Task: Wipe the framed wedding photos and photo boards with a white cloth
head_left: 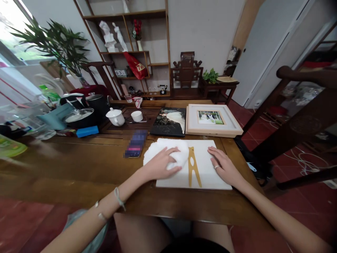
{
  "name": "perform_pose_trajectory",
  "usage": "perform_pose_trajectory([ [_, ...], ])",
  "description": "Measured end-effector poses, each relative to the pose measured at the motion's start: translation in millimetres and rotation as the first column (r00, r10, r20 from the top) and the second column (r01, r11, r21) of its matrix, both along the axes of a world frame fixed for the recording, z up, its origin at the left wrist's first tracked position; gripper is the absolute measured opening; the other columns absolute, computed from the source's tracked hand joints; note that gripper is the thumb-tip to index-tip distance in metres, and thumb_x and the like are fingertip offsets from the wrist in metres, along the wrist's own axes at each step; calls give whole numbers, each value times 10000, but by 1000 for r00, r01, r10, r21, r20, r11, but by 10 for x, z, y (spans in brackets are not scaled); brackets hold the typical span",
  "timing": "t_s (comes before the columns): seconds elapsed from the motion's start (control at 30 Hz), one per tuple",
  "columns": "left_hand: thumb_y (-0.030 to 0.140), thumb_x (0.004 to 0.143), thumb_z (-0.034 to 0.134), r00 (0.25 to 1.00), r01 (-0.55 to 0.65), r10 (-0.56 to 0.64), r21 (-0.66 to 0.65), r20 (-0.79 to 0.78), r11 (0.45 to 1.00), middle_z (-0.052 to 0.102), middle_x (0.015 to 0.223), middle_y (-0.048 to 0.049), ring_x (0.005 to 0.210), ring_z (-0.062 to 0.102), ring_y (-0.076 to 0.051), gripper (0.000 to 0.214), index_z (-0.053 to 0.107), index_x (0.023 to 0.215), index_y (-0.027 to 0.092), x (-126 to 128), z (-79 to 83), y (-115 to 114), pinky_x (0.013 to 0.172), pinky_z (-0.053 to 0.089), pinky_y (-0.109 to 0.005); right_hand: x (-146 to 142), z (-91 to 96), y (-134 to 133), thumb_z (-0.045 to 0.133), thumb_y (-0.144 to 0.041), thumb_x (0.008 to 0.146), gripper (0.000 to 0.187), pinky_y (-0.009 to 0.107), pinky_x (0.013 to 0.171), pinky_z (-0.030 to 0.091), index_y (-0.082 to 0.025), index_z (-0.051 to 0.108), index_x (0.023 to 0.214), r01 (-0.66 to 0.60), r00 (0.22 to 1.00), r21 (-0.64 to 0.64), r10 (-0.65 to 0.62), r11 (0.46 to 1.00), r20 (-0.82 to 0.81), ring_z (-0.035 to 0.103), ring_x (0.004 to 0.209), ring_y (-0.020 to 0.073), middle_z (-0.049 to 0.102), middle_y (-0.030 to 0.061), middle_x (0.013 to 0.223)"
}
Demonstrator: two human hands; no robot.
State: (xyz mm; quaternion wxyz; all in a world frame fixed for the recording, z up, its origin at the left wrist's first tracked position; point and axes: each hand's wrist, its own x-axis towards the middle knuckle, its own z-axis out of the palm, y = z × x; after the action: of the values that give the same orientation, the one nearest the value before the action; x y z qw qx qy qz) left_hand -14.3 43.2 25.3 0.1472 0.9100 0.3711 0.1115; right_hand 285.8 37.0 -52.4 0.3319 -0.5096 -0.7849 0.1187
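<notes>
A white board (173, 181) lies flat on the wooden table in front of me. On it rests a flat, golden-yellow, A-shaped piece (194, 170) with an oval hole in its upper half. My left hand (165, 163) lies with spread fingers on a white, fluffy cloth (154, 149), which covers the board's left part and spills past its edge. Ringed and with its fingers stretched out, my right hand (222, 163) rests at the board's right side, apart from the yellow piece. The cloth's underside is hidden.
Beyond the board lie a dark album (168, 123) and a white picture frame (231, 121). Left of the cloth is a phone (135, 144). Farther left stand a white lidded cup (116, 117), a small white bowl (137, 116), a blue block (87, 131) and a black pan (80, 119).
</notes>
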Motion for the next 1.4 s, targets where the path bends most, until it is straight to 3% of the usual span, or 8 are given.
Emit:
perform_pose_trajectory([
  [0.13,474,899,474,999,-45,44,17,1,999,492,1376,-149,1168,550,-278,413,689,799,136,52,-9,398,996,414,-421,6,3,1,402,-268,926,354,531,1064,371,-198,536,1246,-7,1000,15,7,1000,3,468,1278,266,544,137,1323],
  [0.27,432,887,502,1000,-23,23,59,-2,998,510,1352,-148,1171,548,-275,363,697,805,137,99,-9,434,1023,390,-430,16,-4,3,403,-266,925,351,524,1063,373,-195,542,1239,-6,1000,19,6,1000,1,469,1276,264,547,137,1318],
  [0.53,293,856,531,999,36,-34,77,-21,996,570,1308,-100,1353,365,-292,216,705,911,177,122,-118,-530,1147,191,-528,10,-22,6,406,-253,922,356,520,1078,358,-190,527,1251,-5,1000,3,5,1000,8,452,1290,261,532,133,1332],
  [0.63,319,874,526,998,61,-59,138,-21,988,490,1398,-68,1393,273,-328,241,710,794,187,127,-195,-922,1157,143,-552,4,-28,9,401,-250,924,356,518,1083,353,-189,524,1252,-6,1000,0,6,1000,15,446,1296,261,531,135,1332],
  [0.73,331,910,490,997,60,-52,179,-51,982,338,1502,-95,1405,224,-357,319,704,745,162,122,-242,-1036,1143,153,-580,4,-29,10,394,-252,928,355,522,1082,353,-181,522,1252,-5,1000,4,5,1000,23,441,1298,263,530,141,1333],
  [1.0,407,952,408,982,41,-3,196,-188,980,340,1493,-147,1401,238,-356,404,704,905,136,169,-166,-316,1093,224,-611,18,-36,21,397,-268,924,372,535,1076,355,-159,517,1260,24,999,7,-25,1000,42,427,1305,279,516,159,1349],
  [1.17,318,899,486,954,123,-68,173,-291,977,367,1482,-101,1384,309,-284,284,712,881,147,150,15,136,1101,285,-518,11,-36,30,403,-272,920,380,534,1069,361,-169,512,1269,42,997,5,-42,999,69,425,1308,285,511,150,1359],
  [1.4,208,825,496,941,102,-19,230,-339,968,360,1489,-76,1360,337,-338,237,726,817,153,234,-41,147,1062,327,-554,54,-7,54,394,-275,925,378,517,1078,352,-183,495,1277,13,995,-14,-11,1000,94,420,1311,272,489,141,1373],
])
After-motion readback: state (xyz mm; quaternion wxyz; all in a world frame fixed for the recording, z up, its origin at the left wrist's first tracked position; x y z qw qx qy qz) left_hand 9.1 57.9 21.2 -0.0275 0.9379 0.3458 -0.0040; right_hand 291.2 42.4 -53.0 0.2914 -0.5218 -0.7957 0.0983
